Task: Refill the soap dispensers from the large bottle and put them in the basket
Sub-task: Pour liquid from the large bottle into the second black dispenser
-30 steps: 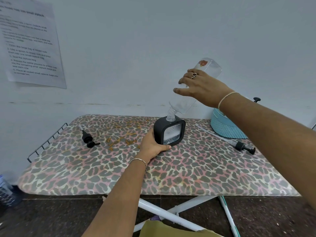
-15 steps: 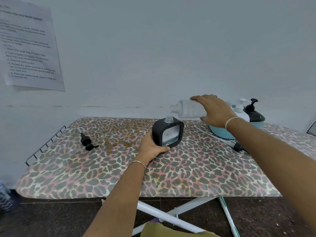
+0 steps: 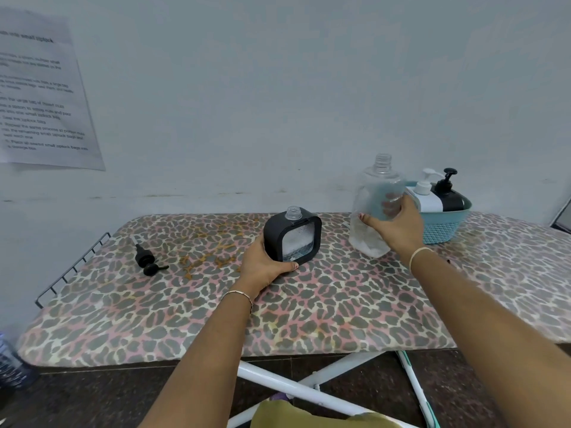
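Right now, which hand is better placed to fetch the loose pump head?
Left, likely. The pump head lies left of the square dispenser that the left hand holds; the right hand grips the large bottle on the far side.

Bare board (image 3: 309, 307) between pump head (image 3: 147, 261) and dispenser (image 3: 292, 239)

Single head-worn view, forward and down, close over the ironing board (image 3: 309, 310) toward the wall (image 3: 278, 88).

Pale wall (image 3: 278, 88), dark floor (image 3: 92, 396)
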`<state>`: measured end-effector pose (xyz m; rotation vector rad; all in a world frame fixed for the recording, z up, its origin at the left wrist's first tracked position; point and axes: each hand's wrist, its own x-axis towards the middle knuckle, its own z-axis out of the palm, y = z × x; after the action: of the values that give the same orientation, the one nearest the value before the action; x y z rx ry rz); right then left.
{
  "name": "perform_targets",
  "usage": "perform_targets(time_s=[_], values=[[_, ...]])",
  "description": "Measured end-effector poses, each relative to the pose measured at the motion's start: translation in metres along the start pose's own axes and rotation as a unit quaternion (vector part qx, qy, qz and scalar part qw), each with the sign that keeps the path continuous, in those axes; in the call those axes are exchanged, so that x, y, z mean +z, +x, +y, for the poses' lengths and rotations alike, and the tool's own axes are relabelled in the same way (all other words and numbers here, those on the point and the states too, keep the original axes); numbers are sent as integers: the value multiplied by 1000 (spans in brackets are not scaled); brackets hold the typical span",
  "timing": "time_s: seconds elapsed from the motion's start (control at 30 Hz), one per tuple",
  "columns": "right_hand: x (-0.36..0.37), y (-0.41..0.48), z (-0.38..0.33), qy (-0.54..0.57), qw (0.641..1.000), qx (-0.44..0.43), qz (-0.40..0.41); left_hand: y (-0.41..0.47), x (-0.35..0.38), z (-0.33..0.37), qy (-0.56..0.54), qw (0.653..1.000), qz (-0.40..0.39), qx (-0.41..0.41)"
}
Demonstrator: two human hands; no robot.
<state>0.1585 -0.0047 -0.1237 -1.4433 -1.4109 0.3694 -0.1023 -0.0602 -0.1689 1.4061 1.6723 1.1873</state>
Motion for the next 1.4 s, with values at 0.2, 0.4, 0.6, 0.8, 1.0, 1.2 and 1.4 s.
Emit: perform_targets(time_s=[0.2, 0.4, 0.6, 0.8, 1.0, 1.2, 1.4], values=[[13, -6, 20, 46, 997, 57, 3, 2, 1, -2, -1, 1000, 5, -22], [15, -3, 22, 47, 997, 66, -18, 2, 3, -2, 5, 1000, 14, -19], [15, -10, 24, 35, 997, 69, -23, 3, 3, -3, 8, 1000, 10, -7], [12, -20, 21, 24, 997, 76, -19, 4, 4, -4, 16, 1000, 17, -11], [12, -47, 10, 0, 996, 90, 14, -1, 7, 0, 40, 999, 28, -2], [27, -96, -18, -72, 989, 73, 104, -6, 5, 10, 44, 999, 6, -5], [71, -129, -41, -56, 995, 59, -58, -20, -29, 3, 28, 1000, 6, 11]])
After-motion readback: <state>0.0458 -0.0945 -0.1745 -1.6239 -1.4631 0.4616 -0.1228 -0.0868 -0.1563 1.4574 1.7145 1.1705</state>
